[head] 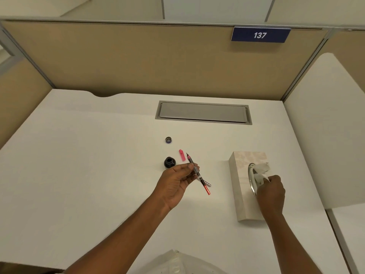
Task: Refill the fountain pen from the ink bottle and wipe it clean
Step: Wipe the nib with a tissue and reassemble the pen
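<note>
**Left hand holds uncapped pen as right hand grips tissue**

Left hand (178, 181) pinches the fountain pen (198, 173) between thumb and fingertips, above the white desk (83, 175), with the dark nib pointing away from the person and the red end angled back toward them. Just left of the nib, the open ink bottle (169, 162) stands upright on the desk, and its cap (168, 140) lies farther back, apart from it. A pink pen part (182, 155) lies between bottle and nib. A grey piece (206, 182) pokes out from beneath the pen near the fingers; what it is cannot be told. To the right, the right hand (271, 191) closes on a white tissue (260, 173) rising from the oval slot of the tissue box (240, 192). A grey cable hatch (203, 112) sits shut near the beige partition (148, 60), which carries a blue "137" sign (260, 35).
</note>
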`<state>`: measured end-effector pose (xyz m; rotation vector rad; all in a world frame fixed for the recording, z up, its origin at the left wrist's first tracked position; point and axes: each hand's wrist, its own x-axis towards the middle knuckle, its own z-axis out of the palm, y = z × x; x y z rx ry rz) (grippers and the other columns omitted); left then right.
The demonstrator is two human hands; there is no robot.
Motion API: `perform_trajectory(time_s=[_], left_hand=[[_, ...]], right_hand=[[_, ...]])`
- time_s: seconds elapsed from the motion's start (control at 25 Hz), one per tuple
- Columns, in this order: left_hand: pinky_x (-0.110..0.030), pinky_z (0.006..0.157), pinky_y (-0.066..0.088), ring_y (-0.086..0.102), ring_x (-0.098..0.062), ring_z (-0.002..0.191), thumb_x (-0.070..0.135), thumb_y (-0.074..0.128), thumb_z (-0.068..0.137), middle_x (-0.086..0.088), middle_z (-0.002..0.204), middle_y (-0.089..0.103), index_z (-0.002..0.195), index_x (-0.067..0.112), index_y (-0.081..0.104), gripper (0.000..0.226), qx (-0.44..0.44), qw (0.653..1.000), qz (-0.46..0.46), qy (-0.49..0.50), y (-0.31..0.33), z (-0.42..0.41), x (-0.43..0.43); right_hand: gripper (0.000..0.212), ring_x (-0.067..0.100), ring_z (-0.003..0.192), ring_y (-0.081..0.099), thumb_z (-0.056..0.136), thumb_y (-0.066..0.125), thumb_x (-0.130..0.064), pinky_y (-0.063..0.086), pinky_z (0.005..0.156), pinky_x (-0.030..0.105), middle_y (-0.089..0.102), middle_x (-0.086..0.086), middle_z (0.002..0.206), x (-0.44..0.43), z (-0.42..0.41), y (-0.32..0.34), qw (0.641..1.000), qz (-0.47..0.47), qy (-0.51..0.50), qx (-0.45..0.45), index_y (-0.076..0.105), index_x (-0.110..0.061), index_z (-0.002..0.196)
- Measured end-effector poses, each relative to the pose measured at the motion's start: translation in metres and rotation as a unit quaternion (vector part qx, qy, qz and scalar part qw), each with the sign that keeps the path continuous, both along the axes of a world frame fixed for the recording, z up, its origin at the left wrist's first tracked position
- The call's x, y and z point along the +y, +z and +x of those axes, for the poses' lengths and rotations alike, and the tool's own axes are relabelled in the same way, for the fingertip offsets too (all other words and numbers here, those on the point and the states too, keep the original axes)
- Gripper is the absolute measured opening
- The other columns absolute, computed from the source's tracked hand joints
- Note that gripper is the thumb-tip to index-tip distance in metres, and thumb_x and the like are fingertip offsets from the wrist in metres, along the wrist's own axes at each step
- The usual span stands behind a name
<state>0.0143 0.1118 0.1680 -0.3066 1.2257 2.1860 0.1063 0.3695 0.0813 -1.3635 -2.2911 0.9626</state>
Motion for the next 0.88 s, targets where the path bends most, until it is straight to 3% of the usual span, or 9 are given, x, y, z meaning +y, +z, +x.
perform_trajectory(time_s=[0.24, 0.52, 0.76, 0.88], left_hand=[[-0.027, 0.072, 0.057, 0.070, -0.020, 0.081, 0.010, 0.065, 0.072, -0.009, 0.082, 0.074, 0.076, 0.005, 0.075, 0.012, 0.010, 0.999, 0.026, -0.021, -0.001, -0.001, 0.002], [-0.026, 0.071, 0.057, 0.070, -0.020, 0.081, 0.009, 0.064, 0.073, -0.009, 0.082, 0.074, 0.076, 0.004, 0.074, 0.012, 0.016, 0.999, 0.026, -0.022, 0.000, -0.001, 0.000], [-0.026, 0.069, 0.057, 0.071, -0.021, 0.080, 0.003, 0.059, 0.080, -0.010, 0.081, 0.074, 0.077, 0.001, 0.073, 0.015, 0.013, 1.000, 0.013, -0.007, 0.002, 0.001, 0.000], [-0.026, 0.069, 0.057, 0.071, -0.020, 0.079, 0.003, 0.058, 0.081, -0.009, 0.080, 0.073, 0.077, 0.001, 0.073, 0.015, 0.018, 1.000, 0.011, -0.009, 0.002, 0.001, 0.000]], right_hand=[[0.006, 0.030, 0.077, 0.048, 0.095, 0.039, -0.012, 0.038, 0.067, 0.036, 0.053, 0.010, 0.085, -0.006, 0.007, -0.003, 0.997, -0.032, -0.016, 0.062, 0.042, -0.010, 0.089], [0.012, 0.034, 0.090, 0.056, 0.094, 0.044, -0.001, 0.037, 0.075, 0.033, 0.061, 0.021, 0.100, -0.012, 0.015, -0.011, 0.985, 0.018, -0.008, 0.170, 0.051, -0.004, 0.103], [0.020, 0.018, 0.102, 0.050, 0.093, 0.045, -0.002, 0.036, 0.086, 0.026, 0.056, 0.009, 0.110, -0.012, 0.011, 0.005, 0.967, 0.048, 0.022, 0.248, 0.051, -0.006, 0.112], [0.021, 0.010, 0.100, 0.049, 0.095, 0.042, -0.015, 0.038, 0.084, 0.026, 0.055, -0.002, 0.112, -0.009, 0.005, 0.015, 0.965, 0.001, -0.001, 0.262, 0.051, -0.012, 0.113]])
